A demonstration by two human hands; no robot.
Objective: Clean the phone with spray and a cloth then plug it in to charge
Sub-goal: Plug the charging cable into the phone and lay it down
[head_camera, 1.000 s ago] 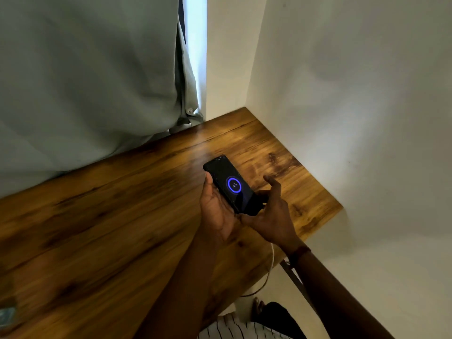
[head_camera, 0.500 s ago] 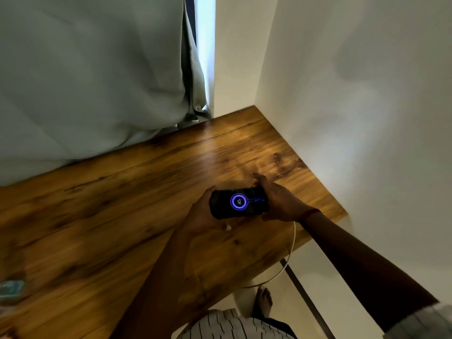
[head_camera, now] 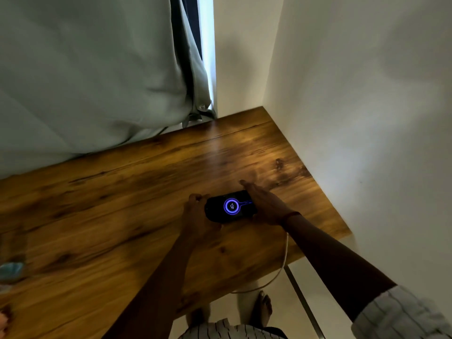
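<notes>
A black phone (head_camera: 230, 206) lies sideways just above or on the wooden table (head_camera: 110, 211), its screen lit with a blue charging ring. My left hand (head_camera: 197, 216) grips its left end with curled fingers. My right hand (head_camera: 263, 204) holds its right end, fingers stretched flat along the far edge. A white charging cable (head_camera: 285, 253) runs from under my right wrist, over the table's front edge and down toward the floor.
A white wall (head_camera: 367, 118) bounds the table on the right and a grey-green curtain (head_camera: 85, 69) hangs behind it. A pale blue object (head_camera: 11, 271), blurred, sits at the table's far left edge. My bare feet (head_camera: 264, 307) stand below the front edge.
The phone has turned from pointing away from me to lying sideways and has come down toward the table. Both hands stayed on it and the charging ring stays lit.
</notes>
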